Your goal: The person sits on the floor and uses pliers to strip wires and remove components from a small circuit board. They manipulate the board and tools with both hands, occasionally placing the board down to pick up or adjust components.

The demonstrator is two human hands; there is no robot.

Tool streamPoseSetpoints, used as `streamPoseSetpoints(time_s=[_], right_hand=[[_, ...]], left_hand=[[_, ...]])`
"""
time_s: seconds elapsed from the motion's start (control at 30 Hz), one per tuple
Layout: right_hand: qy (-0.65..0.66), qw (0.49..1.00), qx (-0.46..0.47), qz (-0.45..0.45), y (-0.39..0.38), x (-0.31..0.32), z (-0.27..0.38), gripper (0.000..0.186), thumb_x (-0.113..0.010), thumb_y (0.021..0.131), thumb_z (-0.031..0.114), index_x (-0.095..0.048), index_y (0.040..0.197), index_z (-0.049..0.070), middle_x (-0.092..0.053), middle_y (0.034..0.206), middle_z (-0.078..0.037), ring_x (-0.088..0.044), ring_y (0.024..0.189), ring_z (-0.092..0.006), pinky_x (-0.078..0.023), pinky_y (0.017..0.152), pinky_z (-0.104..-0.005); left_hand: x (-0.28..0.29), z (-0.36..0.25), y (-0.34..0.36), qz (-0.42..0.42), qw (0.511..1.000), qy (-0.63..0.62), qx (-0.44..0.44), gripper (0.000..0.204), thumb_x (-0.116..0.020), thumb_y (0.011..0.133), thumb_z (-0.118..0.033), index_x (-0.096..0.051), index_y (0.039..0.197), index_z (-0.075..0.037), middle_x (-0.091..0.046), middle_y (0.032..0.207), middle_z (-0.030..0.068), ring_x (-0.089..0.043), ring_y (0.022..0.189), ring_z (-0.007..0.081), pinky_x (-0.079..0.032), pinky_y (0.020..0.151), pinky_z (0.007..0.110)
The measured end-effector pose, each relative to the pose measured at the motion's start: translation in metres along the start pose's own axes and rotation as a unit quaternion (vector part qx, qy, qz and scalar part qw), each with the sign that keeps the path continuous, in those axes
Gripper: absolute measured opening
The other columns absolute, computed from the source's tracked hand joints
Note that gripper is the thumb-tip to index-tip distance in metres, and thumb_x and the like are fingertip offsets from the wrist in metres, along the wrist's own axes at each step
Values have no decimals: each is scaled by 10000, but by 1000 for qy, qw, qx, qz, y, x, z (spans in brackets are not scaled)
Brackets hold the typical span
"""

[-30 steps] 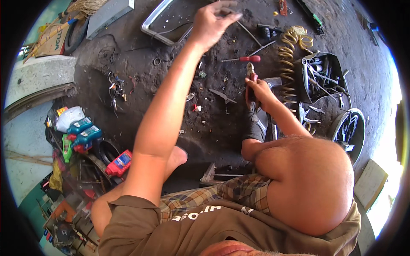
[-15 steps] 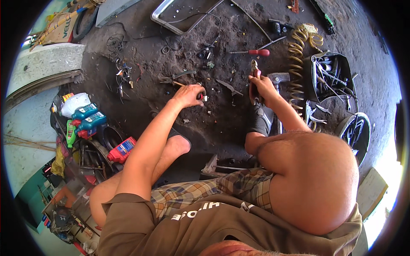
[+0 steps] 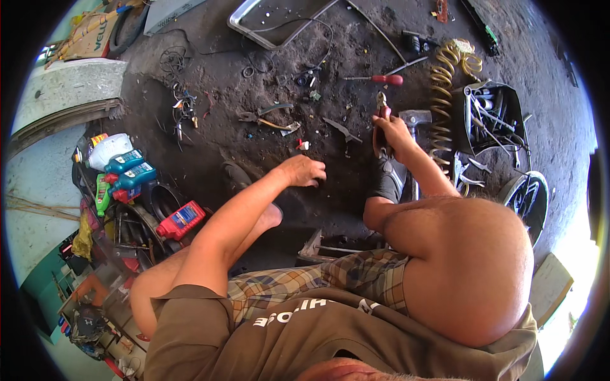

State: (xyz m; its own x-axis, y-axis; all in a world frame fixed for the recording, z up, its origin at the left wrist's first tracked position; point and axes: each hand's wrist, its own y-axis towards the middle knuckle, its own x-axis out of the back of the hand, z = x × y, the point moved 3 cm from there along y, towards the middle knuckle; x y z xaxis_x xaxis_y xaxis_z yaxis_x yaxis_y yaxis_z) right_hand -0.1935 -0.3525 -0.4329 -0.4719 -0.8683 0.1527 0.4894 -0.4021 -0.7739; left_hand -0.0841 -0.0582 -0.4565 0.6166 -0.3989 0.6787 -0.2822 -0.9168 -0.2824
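My right hand (image 3: 396, 136) is wrapped round the red handles of a pair of pliers (image 3: 382, 101), jaws pointing away from me, above my right shoe (image 3: 387, 178). Low over the dark ground, my left hand (image 3: 303, 170) has its fingers curled together. Whatever they may hold is hidden. Just beyond it lies a small red-and-white piece (image 3: 303, 145). Farther off, another pair of pliers (image 3: 267, 119) lies spread on the dirt. A grey pointed tool (image 3: 342, 129) rests between my hands, and a red-handled screwdriver (image 3: 385, 79) lies past the right one.
Beside my right hand is a hammer (image 3: 416, 117), then a coiled yellow hose (image 3: 441, 86) and a black container of tools (image 3: 489, 117). Bottles (image 3: 130, 171) stand at the left, near a red bottle (image 3: 182, 219). A metal tray frame (image 3: 270, 46) lies at the far side.
My left hand has moved nearer to me and to the right, away from the small red-and-white piece, which stays on the ground. The right hand keeps its pliers in nearly the same place.
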Motion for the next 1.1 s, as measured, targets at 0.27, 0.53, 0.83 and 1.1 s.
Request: streamPoseSetpoints(time_s=[0.27,0.53,0.83,1.1], right_hand=[[9,999,32,-12,7,2,-3,363,-732,986,348,-717,1102,4,-676,897,-39,-595,786,-148,-471,713,-358],[-95,988,108,-52,8,9,18,381,-731,977,345,-701,1068,-24,-672,843,-82,-605,769,-172,-478,709,-379],[-135,983,108,-61,11,14,20,379,-723,979,336,-679,1049,-33,-668,821,-99,-621,759,-200,-492,708,-394],[-167,980,102,-48,15,6,23,371,-722,975,339,-691,1073,-17,-707,842,-133,-679,763,-243,-517,708,-424]], left_hand=[[55,34,4,-288,921,-177,195,261,-787,957,-278,-743,1069,-46,-767,1029,127,-749,945,253,-587,855,382],[149,157,-88,-490,770,-208,353,163,-765,902,-104,-791,1058,-68,-788,914,96,-762,831,189,-618,773,363],[168,190,-146,-382,793,-25,474,186,-831,856,-152,-801,1029,-90,-795,960,142,-776,920,299,-593,859,406],[158,192,-152,-412,847,29,335,215,-850,827,-149,-782,1023,-92,-750,974,101,-743,915,309,-586,858,419]])
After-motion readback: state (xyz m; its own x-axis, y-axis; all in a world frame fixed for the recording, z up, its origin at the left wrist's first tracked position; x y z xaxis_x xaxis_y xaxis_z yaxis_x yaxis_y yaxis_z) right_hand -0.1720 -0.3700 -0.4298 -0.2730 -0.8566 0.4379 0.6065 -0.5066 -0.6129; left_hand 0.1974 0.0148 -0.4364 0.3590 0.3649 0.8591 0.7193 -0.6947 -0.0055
